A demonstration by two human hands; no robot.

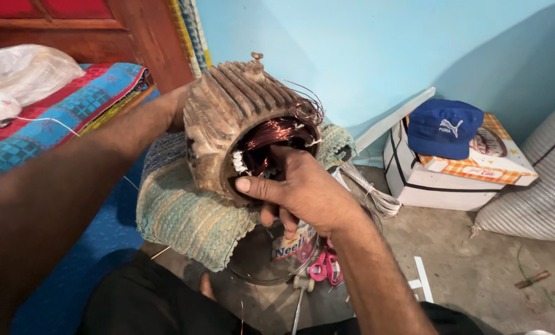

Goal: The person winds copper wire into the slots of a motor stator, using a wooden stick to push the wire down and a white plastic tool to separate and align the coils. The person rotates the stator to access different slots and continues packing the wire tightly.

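A ribbed, rusty brown motor stator housing [234,102] is held up in front of me, its open end showing copper wire windings [271,133] and small white sleeves. My right hand [299,189] grips the housing's front rim, thumb across the lower edge and fingers reaching into the bore. My left hand [177,108] is behind the housing on its far left side, mostly hidden, supporting it. The housing rests partly over a green woven mat [184,214].
A clear plastic jar [271,257] and pink-handled scissors [326,267] lie on the concrete floor below. A white box with a blue cap [444,127] stands at the right beside a white sack [538,186]. A patterned bedcover [72,105] lies left.
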